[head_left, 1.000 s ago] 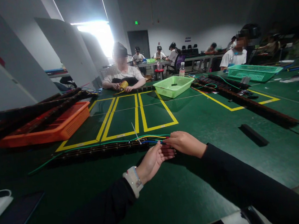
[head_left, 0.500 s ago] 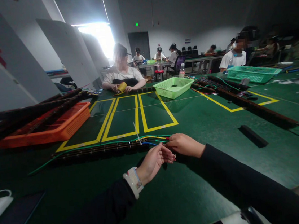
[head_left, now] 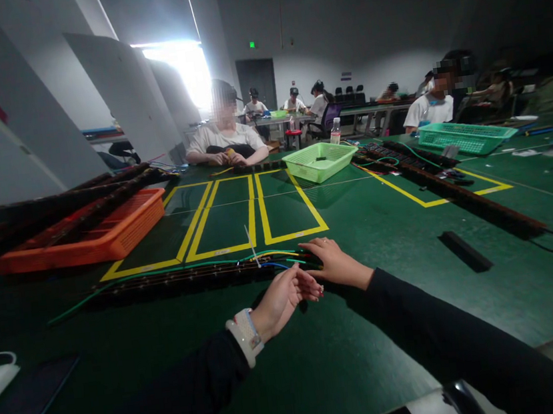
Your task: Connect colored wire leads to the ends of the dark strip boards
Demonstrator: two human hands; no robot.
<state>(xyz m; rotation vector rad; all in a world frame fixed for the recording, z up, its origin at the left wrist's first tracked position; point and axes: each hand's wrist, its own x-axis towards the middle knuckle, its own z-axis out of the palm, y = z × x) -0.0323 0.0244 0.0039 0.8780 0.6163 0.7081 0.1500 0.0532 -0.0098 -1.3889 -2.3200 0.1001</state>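
A long dark strip (head_left: 180, 284) lies across the table before me, with a green wire (head_left: 109, 286) along its top and a loose green end at the left. A white cable tie (head_left: 253, 249) stands up from the bundle near its right end. Yellow (head_left: 275, 255) and blue wires run from there toward my hands. My left hand (head_left: 288, 297) is at the bundle's right end, palm turned inward, fingers stretched out, thumb by the blue wire. My right hand (head_left: 341, 265) reaches over the wire ends with thumb and fingers apart. The wire ends are partly hidden between the hands.
An orange basket (head_left: 132, 225) with long dark strips across it stands at left. Beyond are a light green basket (head_left: 319, 169) and a teal basket (head_left: 469, 136). More strips (head_left: 488, 208) and a short black piece (head_left: 465, 251) lie at right. Co-workers sit across the table.
My right hand has spread its fingers and raised them slightly from the wires. My left hand has barely moved. Across the table, a co-worker's yellow roll-like object has become mostly hidden by their hands.
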